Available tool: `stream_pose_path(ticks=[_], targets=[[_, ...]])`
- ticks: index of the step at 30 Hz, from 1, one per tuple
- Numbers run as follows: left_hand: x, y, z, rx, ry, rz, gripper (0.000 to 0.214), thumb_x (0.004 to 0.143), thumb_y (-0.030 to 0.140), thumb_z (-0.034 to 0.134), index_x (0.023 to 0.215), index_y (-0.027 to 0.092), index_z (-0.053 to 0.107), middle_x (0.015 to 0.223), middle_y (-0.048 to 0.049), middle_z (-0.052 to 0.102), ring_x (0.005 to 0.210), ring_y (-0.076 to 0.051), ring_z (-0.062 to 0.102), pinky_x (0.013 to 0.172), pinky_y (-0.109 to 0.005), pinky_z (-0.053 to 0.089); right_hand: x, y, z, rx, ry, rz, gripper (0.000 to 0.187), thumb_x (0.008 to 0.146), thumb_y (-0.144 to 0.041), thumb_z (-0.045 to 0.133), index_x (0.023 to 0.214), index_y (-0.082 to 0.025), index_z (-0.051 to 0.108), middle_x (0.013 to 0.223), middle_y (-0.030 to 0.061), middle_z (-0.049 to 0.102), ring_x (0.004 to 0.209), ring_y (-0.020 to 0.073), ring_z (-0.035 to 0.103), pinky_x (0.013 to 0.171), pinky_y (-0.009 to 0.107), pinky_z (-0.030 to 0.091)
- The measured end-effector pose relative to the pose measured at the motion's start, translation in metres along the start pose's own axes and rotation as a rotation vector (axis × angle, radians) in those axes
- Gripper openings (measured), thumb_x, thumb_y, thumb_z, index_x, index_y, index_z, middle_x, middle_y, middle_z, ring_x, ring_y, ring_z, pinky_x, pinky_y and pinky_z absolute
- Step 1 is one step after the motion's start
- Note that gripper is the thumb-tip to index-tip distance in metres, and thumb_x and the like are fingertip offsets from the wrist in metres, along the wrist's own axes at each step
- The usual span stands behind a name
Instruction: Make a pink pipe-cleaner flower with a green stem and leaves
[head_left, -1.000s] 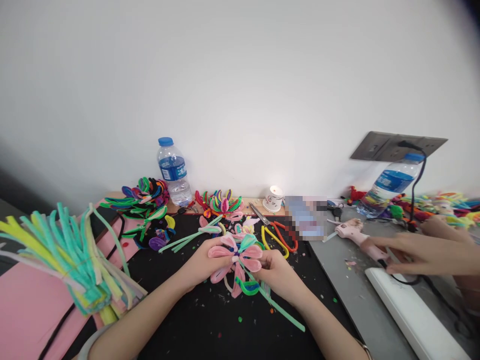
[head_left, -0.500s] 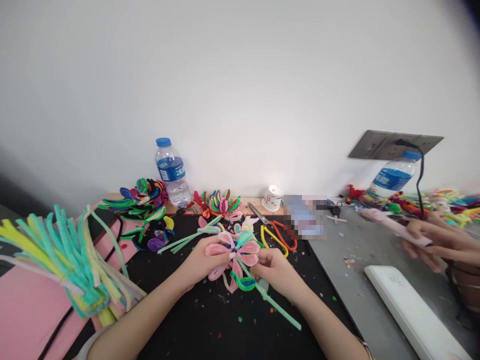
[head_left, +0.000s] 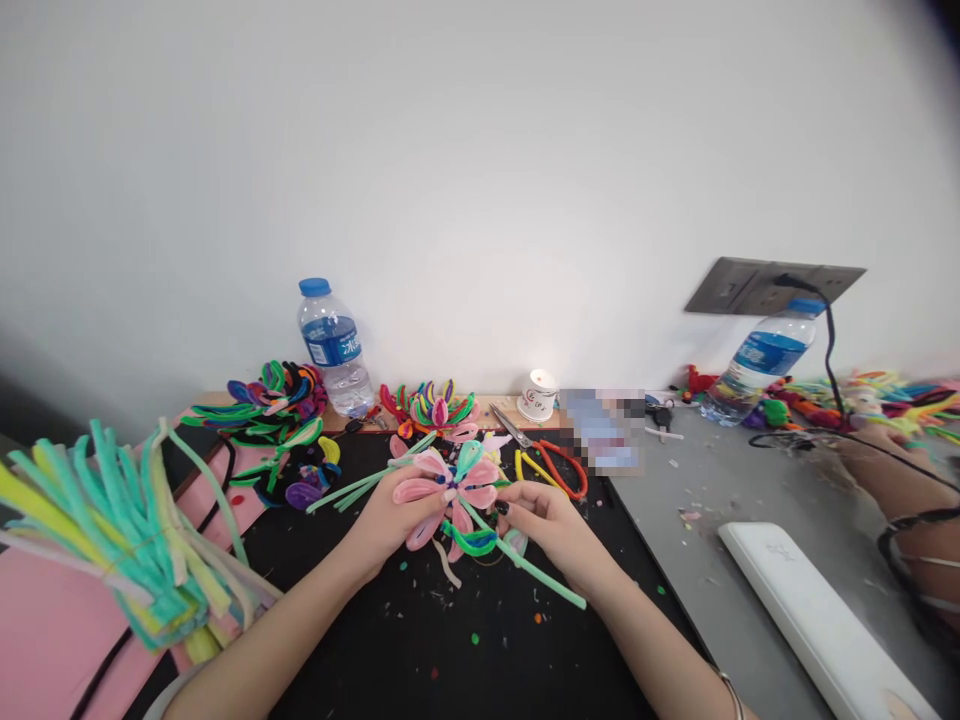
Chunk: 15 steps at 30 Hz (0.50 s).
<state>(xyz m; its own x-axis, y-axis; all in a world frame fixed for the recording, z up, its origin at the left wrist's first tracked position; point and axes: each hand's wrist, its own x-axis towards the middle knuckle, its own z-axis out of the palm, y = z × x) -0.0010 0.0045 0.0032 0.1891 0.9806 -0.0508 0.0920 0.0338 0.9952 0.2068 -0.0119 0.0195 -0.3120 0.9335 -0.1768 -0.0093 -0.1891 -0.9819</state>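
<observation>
A pink pipe-cleaner flower with a mint upper petal and a green-and-blue loop below is held over the black mat. My left hand grips it from the left, thumb near the centre. My right hand is closed at its right edge, thumb and forefinger together; the exact part between them is hidden. A mint-green pipe cleaner slants from the flower to the lower right, passing under the right hand. Behind it are scissors with red and yellow handles and a multicoloured pipe-cleaner flower.
On the left lies a bundle of pastel pipe cleaners. Water bottles and a paper cup stand along the wall. A white oblong case and a co-worker's arm with a black cable are at the right.
The view has shifted slightly, moving everything a little left. My hands keep hold of the flower. The co-worker's hand has moved back and right, and the pale pink object it held is out of sight.
</observation>
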Motion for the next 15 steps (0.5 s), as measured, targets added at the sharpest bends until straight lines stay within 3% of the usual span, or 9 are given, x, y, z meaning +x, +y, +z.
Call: stream_pose_path(ticks=[5, 15], targets=[[0.0, -0.0006, -0.0002, 0.015, 0.005, -0.007, 0.021, 0.072, 0.035, 0.064, 0.069, 0.015, 0.058, 0.056, 0.002, 0.056, 0.046, -0.009, 0.044, 0.044, -0.021, 0.034, 0.0014, 0.0025, -0.0013, 0.005, 0.024, -0.019, 0.027, 0.071, -0.042, 0.062, 0.077, -0.016, 0.058, 0.063, 0.0006, 0.061, 0.057, 0.0117, 0.055, 0.055, 0.023, 0.039], [-0.0003, 0.0037, 0.0005, 0.023, 0.02, -0.038, 0.021, 0.069, 0.032, 0.066, 0.067, 0.014, 0.055, 0.053, 0.0034, 0.052, 0.048, -0.009, 0.046, 0.047, -0.02, 0.036, -0.0005, -0.0034, -0.0002, 0.019, 0.138, -0.037, 0.026, 0.074, -0.04, 0.058, 0.074, -0.015, 0.056, 0.061, -0.0007, 0.06, 0.05, 0.0092, 0.049, 0.047, 0.02, 0.032]])
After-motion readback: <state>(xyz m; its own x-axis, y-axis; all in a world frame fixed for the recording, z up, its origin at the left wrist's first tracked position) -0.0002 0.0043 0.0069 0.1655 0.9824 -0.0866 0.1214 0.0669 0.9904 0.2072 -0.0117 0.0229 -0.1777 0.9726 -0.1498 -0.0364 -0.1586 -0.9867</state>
